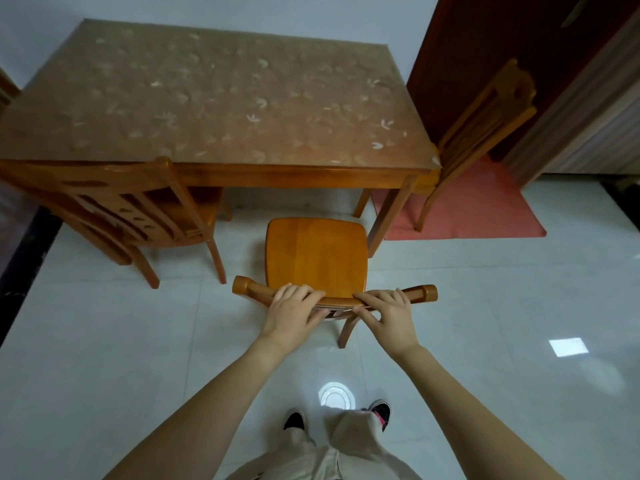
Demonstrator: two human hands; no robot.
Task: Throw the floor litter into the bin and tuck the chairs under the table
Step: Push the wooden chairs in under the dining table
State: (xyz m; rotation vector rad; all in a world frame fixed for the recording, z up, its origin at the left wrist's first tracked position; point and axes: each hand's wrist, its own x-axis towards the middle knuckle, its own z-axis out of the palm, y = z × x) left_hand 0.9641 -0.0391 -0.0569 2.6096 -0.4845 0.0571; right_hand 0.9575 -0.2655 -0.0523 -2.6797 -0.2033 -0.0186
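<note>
At frame centre, on pale glossy floor tiles [104, 341]: wooden chair w/ orange seat [315, 252], seen from behind and above, seat facing table, front seat edge just short of table's near rail, not yet under it. Curved top rail [334, 299] of chair back gripped by both hands. Left hand [294, 311] wrapped over rail left of centre, fingers [313, 294] curled over top, thumb below. Right hand [388, 315] closed on rail right of centre, fingers [367, 296] lying along top, thumb pressed under. Both forearms bare, reaching fwd from bottom of view.

Beyond chair: rectangular wooden table [294, 174] w/ translucent leaf-print cover [207, 91]; top bare. Left: second chair [131, 209], slatted back toward camera, seat partly under table's near-left end, angled. Right: third chair [485, 126] at table's right end, standing on red floor mat [485, 209], seat tucked partly under tabletop corner. Behind it: dark red door [485, 36]; striped wall panel [588, 116] at far right.

Bottom centre: beige trousers [346, 441] and two dark shoes [294, 420] on tiles. Bright ceiling-light reflections on floor. No litter or bin discernible in view.
</note>
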